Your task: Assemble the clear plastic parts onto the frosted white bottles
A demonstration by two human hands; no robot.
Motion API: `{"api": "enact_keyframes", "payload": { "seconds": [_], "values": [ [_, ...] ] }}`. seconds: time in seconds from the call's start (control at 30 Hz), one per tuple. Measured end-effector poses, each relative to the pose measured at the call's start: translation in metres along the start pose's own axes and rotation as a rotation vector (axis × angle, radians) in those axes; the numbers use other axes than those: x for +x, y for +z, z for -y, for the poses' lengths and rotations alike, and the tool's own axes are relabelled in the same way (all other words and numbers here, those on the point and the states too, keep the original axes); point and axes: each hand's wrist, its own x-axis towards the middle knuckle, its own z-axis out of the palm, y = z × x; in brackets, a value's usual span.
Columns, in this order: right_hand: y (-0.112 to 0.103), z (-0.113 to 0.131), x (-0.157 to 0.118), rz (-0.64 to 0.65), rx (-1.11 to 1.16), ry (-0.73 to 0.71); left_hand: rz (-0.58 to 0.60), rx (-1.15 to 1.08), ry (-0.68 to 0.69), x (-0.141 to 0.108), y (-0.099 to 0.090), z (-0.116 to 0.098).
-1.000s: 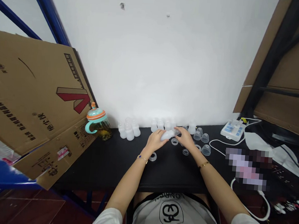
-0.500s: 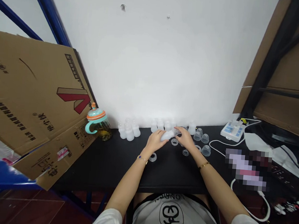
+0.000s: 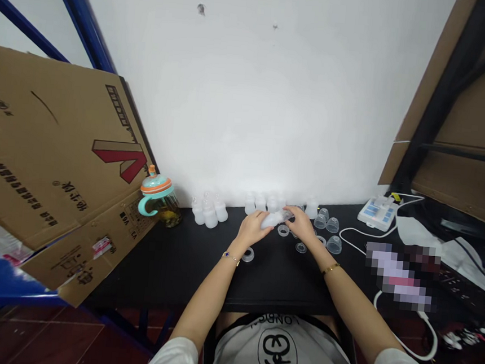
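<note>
My left hand [image 3: 251, 228] is closed around the body of a milky white baby bottle [image 3: 270, 220], which lies tilted above the black table. The fingers of my right hand [image 3: 300, 225] are closed on the clear cap [image 3: 287, 213] at the bottle's other end. Just below the hands, on the table, are a ring collar [image 3: 283, 230] and a smaller ring [image 3: 300, 248]. Another ring [image 3: 248, 255] lies close to my left wrist. Several clear dome caps [image 3: 334, 244] stand right of my right hand.
Capped bottles [image 3: 209, 215] stand at the left by the wall, and more bottles [image 3: 260, 203] stand behind my hands. A teal-lidded jug [image 3: 156, 197] is beside the cardboard box [image 3: 57, 160]. On the right are a power strip [image 3: 377, 212], white cables and a blurred-out item.
Almost nothing differs. Both hands keep their hold on the bottle and cap in nearly the same place, and the camera view has shifted slightly.
</note>
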Motion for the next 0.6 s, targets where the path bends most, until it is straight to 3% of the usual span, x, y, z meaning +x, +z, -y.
{"api": "enact_keyframes", "payload": {
  "seconds": [0.6],
  "values": [
    [-0.0035,0.0032,0.0011,-0.002,-0.014,0.021,-0.003,0.007,0.014,0.0004,0.001,0.0023]
  ]
}}
